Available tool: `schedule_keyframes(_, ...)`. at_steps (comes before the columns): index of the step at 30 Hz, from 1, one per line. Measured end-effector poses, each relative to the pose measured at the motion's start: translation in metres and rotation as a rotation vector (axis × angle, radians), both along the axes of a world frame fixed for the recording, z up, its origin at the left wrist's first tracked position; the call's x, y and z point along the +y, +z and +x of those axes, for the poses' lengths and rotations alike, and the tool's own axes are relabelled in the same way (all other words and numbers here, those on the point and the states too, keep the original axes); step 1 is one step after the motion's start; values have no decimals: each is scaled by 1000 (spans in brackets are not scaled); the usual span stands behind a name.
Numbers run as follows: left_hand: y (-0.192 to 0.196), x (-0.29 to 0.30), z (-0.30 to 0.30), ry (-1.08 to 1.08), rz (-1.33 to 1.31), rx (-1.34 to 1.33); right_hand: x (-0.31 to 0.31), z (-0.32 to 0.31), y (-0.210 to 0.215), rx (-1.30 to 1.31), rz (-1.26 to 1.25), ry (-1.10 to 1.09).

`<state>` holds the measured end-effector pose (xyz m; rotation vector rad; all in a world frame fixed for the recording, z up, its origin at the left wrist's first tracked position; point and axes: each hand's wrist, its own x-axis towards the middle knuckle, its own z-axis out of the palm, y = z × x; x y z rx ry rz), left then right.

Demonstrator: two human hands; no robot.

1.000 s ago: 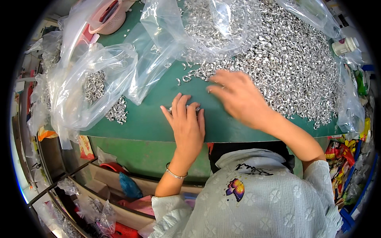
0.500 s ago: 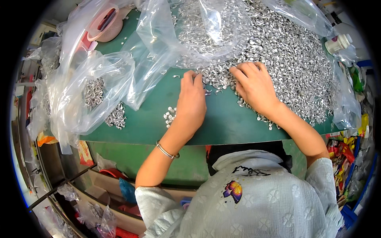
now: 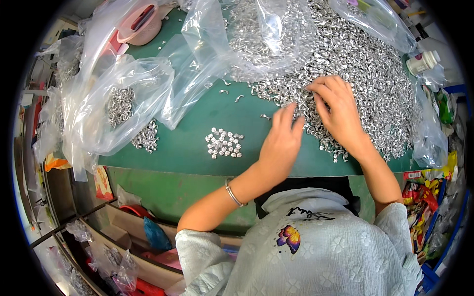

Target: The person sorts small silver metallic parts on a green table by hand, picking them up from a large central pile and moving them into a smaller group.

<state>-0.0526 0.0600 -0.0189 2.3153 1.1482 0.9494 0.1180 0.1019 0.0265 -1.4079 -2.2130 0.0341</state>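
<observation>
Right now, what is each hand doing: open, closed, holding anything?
Left hand: open, fingers at the edge of the metal parts, nothing held.
Right hand: open, flat on the parts.

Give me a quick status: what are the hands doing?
Left hand and right hand both open, fingers in the heap of small metal pieces. Small sorted cluster lies apart on green mat. Nothing blocking.

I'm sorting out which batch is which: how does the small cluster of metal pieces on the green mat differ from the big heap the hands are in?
The small cluster is a compact patch lying alone on the green mat; the big heap spreads across the mat's far right. No hand touches the cluster; the left hand and right hand rest on the heap, which clear bags partly cover. Both are small, shiny, silver pieces.
</observation>
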Motion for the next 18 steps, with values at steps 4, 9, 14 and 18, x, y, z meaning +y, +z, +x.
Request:
schedule_keyframes(4,18,-23,-12,-156,-61,79,-2,-5,5,49,-88,87)
schedule_keyframes(9,11,-20,-42,91,-145,92,-11,-19,-7,-32,-137,284)
schedule_keyframes(14,8,0,-41,238,-85,148,-24,-4,-18,-211,-118,324)
schedule_keyframes(18,-1,0,-29,164,-168,133,-32,13,-12,-230,-72,207)
